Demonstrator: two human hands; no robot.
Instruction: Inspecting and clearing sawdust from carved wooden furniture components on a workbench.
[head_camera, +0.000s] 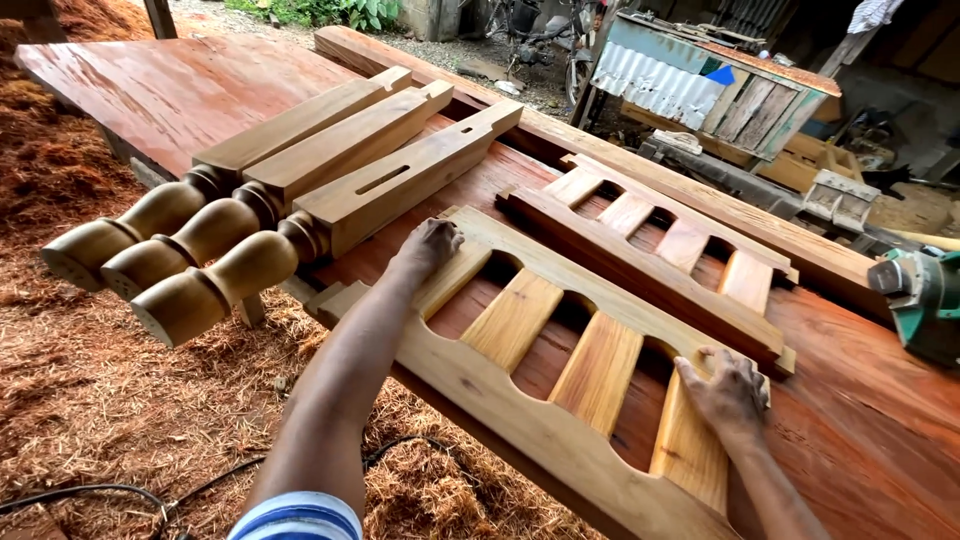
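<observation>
Slatted frame (540, 370) of pale wood lies flat on the near edge of the red slab (180, 90), its long axis running diagonally from near the turned legs down toward the near right corner of the view. Both hands rest on it, one at each end of that axis. Left hand (430, 245) lies at the far-left end of the frame, fingers curled loosely over the top rail, pressed down rather than pinching. Right hand (728, 392) sits at the near-right end, fingers spread flat across the upper rail and the last slat. Neither hand grips anything; each bears on the wood from above. The frame's lower scalloped rail overhangs the slab's edge above the sawdust (90, 400).

A second frame (650, 260) lies parallel just beyond it, close but apart. Three turned legs (260, 210) lie side by side left of the left hand, their rounded feet past the slab's edge. A green power tool (925, 300) sits at the right edge, well apart from the right hand.
</observation>
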